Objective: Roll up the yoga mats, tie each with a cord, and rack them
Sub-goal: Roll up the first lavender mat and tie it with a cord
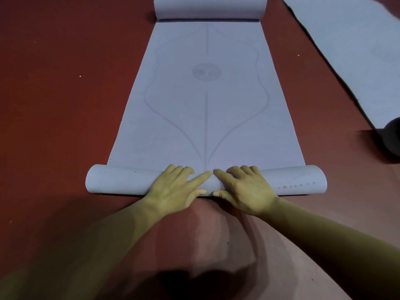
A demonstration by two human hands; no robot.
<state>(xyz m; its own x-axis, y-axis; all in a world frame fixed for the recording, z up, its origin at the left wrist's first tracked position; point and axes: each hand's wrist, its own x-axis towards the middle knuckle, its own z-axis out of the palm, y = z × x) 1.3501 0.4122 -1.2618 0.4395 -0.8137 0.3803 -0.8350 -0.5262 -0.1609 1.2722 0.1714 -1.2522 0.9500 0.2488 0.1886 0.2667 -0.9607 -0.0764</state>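
Mat roll [121, 180] mid-length in wrapped grip of left hand [173, 188] and right hand [245, 189].

Looks like a yoga or exercise studio, indoors and dimly lit. A dark red ribbed floor covering [54, 105] fills the frame edge to edge, and a grey-blue yoga mat [205, 126] lies at centre, printed with alignment lines and a round emblem [206, 71]. A second mat [357, 50] of the same colour lies flat at upper right; a dark round object [392, 144] sits at the right edge, kind unclear.
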